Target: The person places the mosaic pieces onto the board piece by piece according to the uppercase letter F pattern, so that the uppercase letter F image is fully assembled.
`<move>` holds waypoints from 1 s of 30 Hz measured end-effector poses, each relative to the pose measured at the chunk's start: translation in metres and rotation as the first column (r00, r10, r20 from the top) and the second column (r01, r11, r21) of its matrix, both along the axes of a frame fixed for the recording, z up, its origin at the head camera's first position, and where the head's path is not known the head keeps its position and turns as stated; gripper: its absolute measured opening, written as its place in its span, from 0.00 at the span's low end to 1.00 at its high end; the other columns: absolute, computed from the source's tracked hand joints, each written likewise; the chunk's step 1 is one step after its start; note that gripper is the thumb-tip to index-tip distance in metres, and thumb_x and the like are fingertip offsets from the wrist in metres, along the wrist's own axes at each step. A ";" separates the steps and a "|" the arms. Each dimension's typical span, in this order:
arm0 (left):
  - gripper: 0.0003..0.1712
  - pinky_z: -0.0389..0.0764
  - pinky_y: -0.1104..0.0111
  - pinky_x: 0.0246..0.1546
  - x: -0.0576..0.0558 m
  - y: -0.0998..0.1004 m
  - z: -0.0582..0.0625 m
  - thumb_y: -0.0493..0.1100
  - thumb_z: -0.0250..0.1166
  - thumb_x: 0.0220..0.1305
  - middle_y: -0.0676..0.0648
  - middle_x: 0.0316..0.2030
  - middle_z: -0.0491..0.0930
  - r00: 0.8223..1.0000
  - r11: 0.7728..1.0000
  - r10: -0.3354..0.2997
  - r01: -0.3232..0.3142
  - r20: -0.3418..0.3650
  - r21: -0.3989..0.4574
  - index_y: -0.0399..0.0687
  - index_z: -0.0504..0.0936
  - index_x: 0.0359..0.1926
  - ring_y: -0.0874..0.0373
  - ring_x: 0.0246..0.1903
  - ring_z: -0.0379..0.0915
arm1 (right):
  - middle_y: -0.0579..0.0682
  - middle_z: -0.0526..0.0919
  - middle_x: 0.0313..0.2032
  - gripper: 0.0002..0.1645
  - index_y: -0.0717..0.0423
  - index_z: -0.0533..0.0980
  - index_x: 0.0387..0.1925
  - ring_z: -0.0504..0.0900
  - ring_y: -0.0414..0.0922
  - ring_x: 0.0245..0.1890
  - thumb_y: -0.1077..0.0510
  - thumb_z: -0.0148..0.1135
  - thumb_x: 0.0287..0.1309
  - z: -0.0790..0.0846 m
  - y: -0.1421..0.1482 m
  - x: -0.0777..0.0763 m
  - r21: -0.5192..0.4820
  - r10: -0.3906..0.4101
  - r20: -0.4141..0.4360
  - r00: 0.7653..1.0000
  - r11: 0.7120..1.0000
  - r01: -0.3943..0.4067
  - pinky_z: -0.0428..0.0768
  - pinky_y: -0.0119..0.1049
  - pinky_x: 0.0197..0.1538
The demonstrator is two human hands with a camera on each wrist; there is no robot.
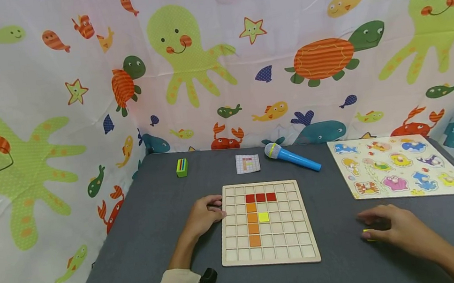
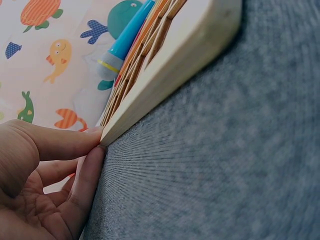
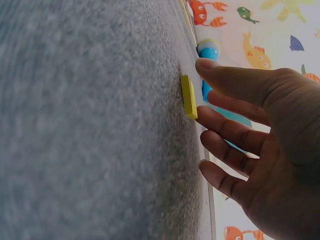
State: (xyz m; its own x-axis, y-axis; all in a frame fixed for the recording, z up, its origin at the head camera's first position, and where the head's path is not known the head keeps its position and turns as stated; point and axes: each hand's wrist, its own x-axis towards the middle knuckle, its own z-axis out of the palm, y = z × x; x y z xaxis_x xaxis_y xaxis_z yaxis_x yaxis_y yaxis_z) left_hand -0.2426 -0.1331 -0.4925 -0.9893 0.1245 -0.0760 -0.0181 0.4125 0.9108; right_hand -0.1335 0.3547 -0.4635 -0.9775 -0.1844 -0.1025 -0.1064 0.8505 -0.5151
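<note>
A square wooden grid board (image 1: 281, 238) lies on the table, with red tiles (image 1: 261, 197) in a row, orange tiles (image 1: 252, 217) in a column and one yellow tile (image 1: 263, 217) in its cells. At the board's left edge, my left hand (image 1: 202, 216) pinches the rim between thumb and fingertips; the wooden rim (image 2: 165, 75) shows close up in the left wrist view. My right hand (image 1: 395, 227) is to the right of the board, low over a loose yellow tile (image 3: 189, 97) on the table. Its thumb and fingers are spread around that tile, the thumb apart from it.
Behind the board lie a small printed pattern card (image 1: 248, 163) and a blue toy microphone (image 1: 297, 157). A green block with coloured stripes (image 1: 181, 168) stands at the back left. At the right lies a sea-animal puzzle board (image 1: 402, 167). A patterned curtain (image 1: 223, 113) borders the table.
</note>
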 end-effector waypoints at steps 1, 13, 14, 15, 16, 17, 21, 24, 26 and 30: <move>0.30 0.85 0.64 0.43 0.000 0.000 0.000 0.31 0.75 0.58 0.41 0.49 0.84 1.000 1.000 0.001 -0.001 0.000 -0.001 0.36 0.83 0.63 0.55 0.44 0.84 | 0.40 0.88 0.47 0.31 0.50 0.86 0.56 0.81 0.34 0.45 0.37 0.78 0.57 0.000 0.001 0.000 0.002 -0.005 0.007 1.000 1.000 0.005 0.80 0.32 0.45; 0.30 0.85 0.64 0.43 0.001 0.000 0.001 0.31 0.75 0.58 0.41 0.50 0.84 1.000 1.000 -0.003 0.003 0.000 0.003 0.36 0.83 0.63 0.55 0.44 0.83 | 0.44 0.84 0.43 0.32 0.52 0.85 0.56 0.78 0.42 0.43 0.39 0.79 0.56 -0.002 0.007 0.005 0.039 -0.039 0.059 0.998 0.999 0.037 0.78 0.34 0.40; 0.30 0.85 0.65 0.43 0.001 0.000 0.001 0.31 0.75 0.58 0.41 0.50 0.84 1.000 1.000 -0.003 0.003 0.000 0.004 0.36 0.83 0.63 0.55 0.44 0.83 | 0.44 0.83 0.43 0.32 0.52 0.85 0.56 0.78 0.42 0.43 0.39 0.80 0.55 -0.002 0.007 0.005 0.039 -0.041 0.062 0.997 0.999 0.038 0.78 0.34 0.40; 0.30 0.85 0.65 0.43 0.001 0.000 0.001 0.31 0.75 0.58 0.41 0.50 0.84 1.000 1.000 -0.004 0.004 0.000 0.005 0.36 0.83 0.63 0.55 0.44 0.83 | 0.45 0.83 0.43 0.32 0.53 0.85 0.56 0.77 0.43 0.43 0.40 0.80 0.55 -0.002 0.007 0.005 0.039 -0.041 0.068 0.997 0.999 0.038 0.77 0.34 0.40; 0.30 0.86 0.65 0.43 0.001 0.000 0.001 0.31 0.75 0.58 0.41 0.49 0.84 1.000 1.000 -0.004 0.004 0.000 0.005 0.36 0.83 0.63 0.55 0.44 0.83 | 0.45 0.83 0.42 0.32 0.53 0.85 0.56 0.77 0.43 0.43 0.41 0.80 0.55 -0.002 0.007 0.005 0.038 -0.042 0.074 0.996 0.999 0.039 0.77 0.34 0.40; 0.30 0.85 0.65 0.43 0.001 0.000 0.001 0.31 0.75 0.58 0.41 0.50 0.84 1.000 1.000 -0.005 0.005 0.000 0.004 0.36 0.83 0.63 0.55 0.44 0.83 | 0.45 0.82 0.42 0.32 0.53 0.85 0.57 0.77 0.43 0.43 0.41 0.80 0.55 -0.002 0.007 0.005 0.035 -0.042 0.080 0.996 0.999 0.040 0.77 0.33 0.39; 0.30 0.85 0.64 0.44 0.001 0.000 0.002 0.31 0.75 0.58 0.42 0.50 0.84 1.000 1.000 -0.004 0.004 -0.001 0.000 0.36 0.83 0.63 0.55 0.44 0.84 | 0.45 0.82 0.42 0.29 0.53 0.84 0.57 0.76 0.43 0.42 0.46 0.80 0.56 -0.002 0.009 0.006 0.025 -0.037 0.098 0.994 0.999 0.035 0.77 0.32 0.39; 0.30 0.86 0.64 0.44 0.001 0.000 0.002 0.31 0.76 0.58 0.42 0.50 0.84 1.000 1.000 -0.003 0.003 0.000 -0.004 0.36 0.83 0.63 0.54 0.44 0.84 | 0.45 0.82 0.42 0.26 0.51 0.85 0.56 0.76 0.39 0.41 0.48 0.80 0.57 -0.002 0.010 0.008 0.023 -0.025 0.090 0.996 0.999 0.023 0.77 0.31 0.39; 0.30 0.86 0.63 0.45 0.001 0.000 0.002 0.32 0.76 0.58 0.42 0.50 0.84 1.000 1.000 -0.002 0.002 0.001 -0.008 0.36 0.83 0.63 0.54 0.45 0.84 | 0.44 0.82 0.42 0.24 0.50 0.86 0.54 0.76 0.35 0.40 0.48 0.80 0.57 -0.002 0.010 0.009 0.021 -0.018 0.078 0.997 1.000 0.016 0.78 0.31 0.39; 0.30 0.86 0.63 0.45 0.002 0.000 0.003 0.32 0.76 0.58 0.42 0.50 0.84 1.000 1.000 -0.002 0.002 0.004 -0.011 0.36 0.83 0.63 0.53 0.45 0.84 | 0.42 0.82 0.41 0.21 0.49 0.87 0.51 0.75 0.31 0.38 0.49 0.80 0.57 -0.003 0.010 0.010 0.005 0.006 0.053 0.999 1.000 -0.006 0.79 0.30 0.39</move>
State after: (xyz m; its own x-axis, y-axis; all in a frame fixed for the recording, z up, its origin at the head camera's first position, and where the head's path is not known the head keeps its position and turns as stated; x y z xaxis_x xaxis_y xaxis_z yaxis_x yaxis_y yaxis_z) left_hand -0.2410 -0.1326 -0.4897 -0.9888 0.1253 -0.0814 -0.0210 0.4229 0.9059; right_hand -0.1232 0.3652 -0.4665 -0.9695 -0.1895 -0.1554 -0.0840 0.8527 -0.5157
